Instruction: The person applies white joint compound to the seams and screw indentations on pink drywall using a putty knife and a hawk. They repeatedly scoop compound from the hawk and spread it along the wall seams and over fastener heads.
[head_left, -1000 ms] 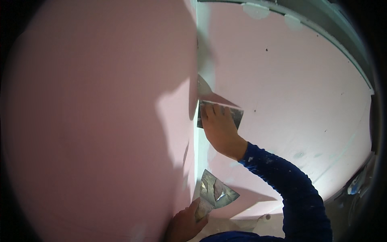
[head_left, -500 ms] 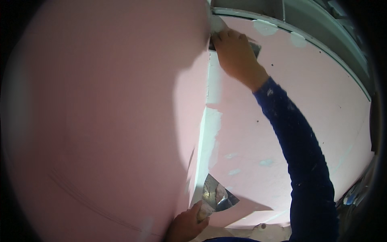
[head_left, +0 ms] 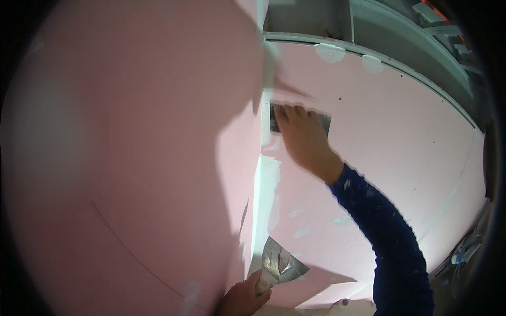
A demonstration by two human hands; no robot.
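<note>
Left hand [head_left: 245, 297] grips a putty knife [head_left: 280, 267], right hand [head_left: 305, 136] a scraper [head_left: 323, 124], likely light, springy, best held behind the edge.

A broad dark scraper [head_left: 324, 125] is held with its right end dipped slightly, its middle covered; well below it, a flared scraper [head_left: 293, 271] is gripped by its handle, its metal blade pointed up and rightward, the face patchily smeared

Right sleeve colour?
The sleeve is dark blue with a few whitish specks; seen best in the head view.
</note>
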